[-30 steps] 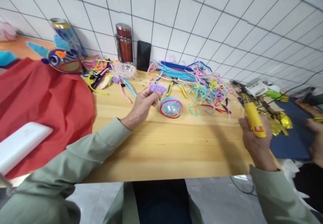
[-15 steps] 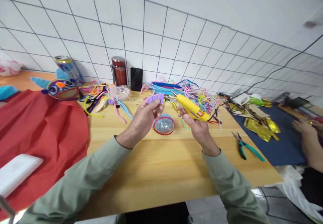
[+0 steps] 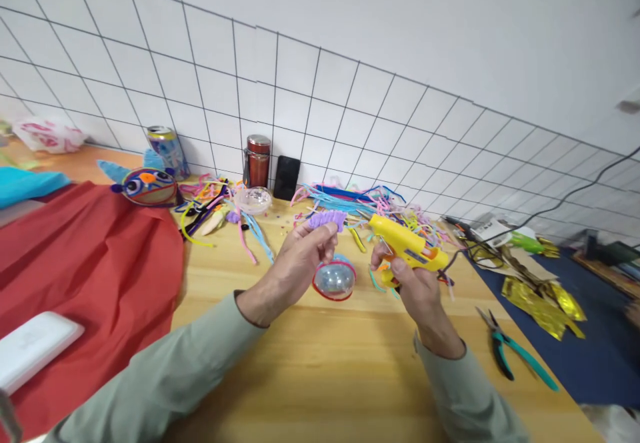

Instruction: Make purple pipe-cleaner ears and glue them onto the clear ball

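Note:
My left hand (image 3: pixel 306 251) pinches a small purple fuzzy piece (image 3: pixel 327 219), which looks like bent pipe cleaner, between thumb and fingers. A yellow hot glue gun (image 3: pixel 407 243) is in my right hand (image 3: pixel 415 286), its nozzle pointing up and left towards the purple piece but apart from it. Below and between both hands, a clear plastic dome (image 3: pixel 334 280) with a red rim lies on the wooden table (image 3: pixel 310 363). Behind the hands spreads a heap of coloured pipe cleaners (image 3: pixel 345 196).
A decorated owl-like craft (image 3: pixel 149 186) sits on red cloth (image 3: pixel 135 250) beside a can (image 3: pixel 169 150). A red flask (image 3: pixel 258 162) and black phone (image 3: pixel 287 176) stand by the wall. Pliers (image 3: pixel 515 350) lie right, near gold foil (image 3: pixel 540 303). The gun's cord (image 3: pixel 545 210) runs up right.
The camera view has shifted, so the table things appear lower. The glue gun has tilted slightly, and both hands keep their hold. The other person's arm at the right has mostly left the view.

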A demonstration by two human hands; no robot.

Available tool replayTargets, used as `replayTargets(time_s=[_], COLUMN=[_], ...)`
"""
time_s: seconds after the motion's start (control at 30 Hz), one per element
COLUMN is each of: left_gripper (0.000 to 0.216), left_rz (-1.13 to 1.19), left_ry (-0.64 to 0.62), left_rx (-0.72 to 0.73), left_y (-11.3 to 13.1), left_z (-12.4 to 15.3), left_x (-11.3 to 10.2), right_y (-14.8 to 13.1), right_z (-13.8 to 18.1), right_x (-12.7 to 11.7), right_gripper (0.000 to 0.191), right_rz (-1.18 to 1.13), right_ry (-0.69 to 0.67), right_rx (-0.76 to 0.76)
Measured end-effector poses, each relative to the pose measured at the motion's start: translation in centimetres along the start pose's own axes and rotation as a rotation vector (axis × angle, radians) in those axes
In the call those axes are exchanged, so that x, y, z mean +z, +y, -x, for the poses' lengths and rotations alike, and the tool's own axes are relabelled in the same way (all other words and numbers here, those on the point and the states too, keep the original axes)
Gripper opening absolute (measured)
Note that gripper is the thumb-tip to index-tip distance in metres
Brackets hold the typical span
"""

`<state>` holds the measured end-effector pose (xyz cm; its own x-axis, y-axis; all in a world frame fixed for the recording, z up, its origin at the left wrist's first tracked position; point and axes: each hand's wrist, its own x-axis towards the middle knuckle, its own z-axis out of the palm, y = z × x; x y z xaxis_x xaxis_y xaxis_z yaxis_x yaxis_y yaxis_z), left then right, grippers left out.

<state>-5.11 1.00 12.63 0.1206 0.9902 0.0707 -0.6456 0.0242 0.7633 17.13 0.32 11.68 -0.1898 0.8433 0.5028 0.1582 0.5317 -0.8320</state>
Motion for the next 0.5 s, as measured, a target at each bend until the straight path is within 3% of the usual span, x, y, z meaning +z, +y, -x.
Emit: replayTargets(time_s=[0.5], left_gripper=[0.041], left_rz=[0.069], left_ry=[0.001], left_rx=[-0.025], left_y=[-0.2], left_z=[0.2], left_x=[0.0], right_y=[1.6], right_z=[0.9], right_x=[-0.1], right_gripper=[0.035], right_rz=[-0.042], right_ry=[-0.063], right_rx=[0.055])
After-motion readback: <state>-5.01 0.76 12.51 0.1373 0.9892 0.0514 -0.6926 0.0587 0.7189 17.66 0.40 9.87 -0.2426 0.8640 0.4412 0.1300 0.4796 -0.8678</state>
